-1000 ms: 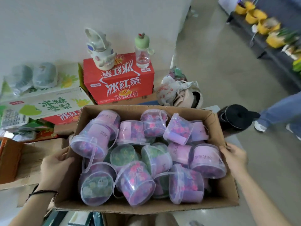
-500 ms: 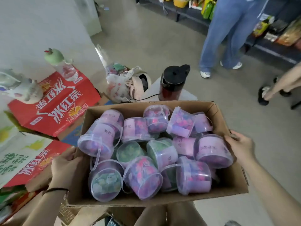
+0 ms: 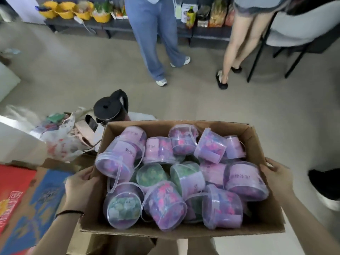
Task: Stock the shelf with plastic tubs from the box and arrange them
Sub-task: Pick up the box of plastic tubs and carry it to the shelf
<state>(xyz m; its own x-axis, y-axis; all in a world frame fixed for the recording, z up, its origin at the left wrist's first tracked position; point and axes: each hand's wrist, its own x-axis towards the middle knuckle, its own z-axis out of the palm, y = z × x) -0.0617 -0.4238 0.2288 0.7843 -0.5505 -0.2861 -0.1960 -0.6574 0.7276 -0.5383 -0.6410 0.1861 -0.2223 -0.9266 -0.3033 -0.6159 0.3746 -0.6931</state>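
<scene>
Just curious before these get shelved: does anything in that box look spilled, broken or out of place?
Nothing looks spilled or broken. The plastic tubs are only jumbled, piled in the cardboard box and tipped on their sides at all angles.

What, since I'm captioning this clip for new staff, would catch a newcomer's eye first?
The cardboard box fills the lower middle, heaped with clear plastic tubs of pink, purple and green contents, with the left hand and right hand holding its sides. Beyond it, two people stand before a low dark shelf lined with yellow baskets. A black-lidded jug sits just past the box's far left corner.
</scene>
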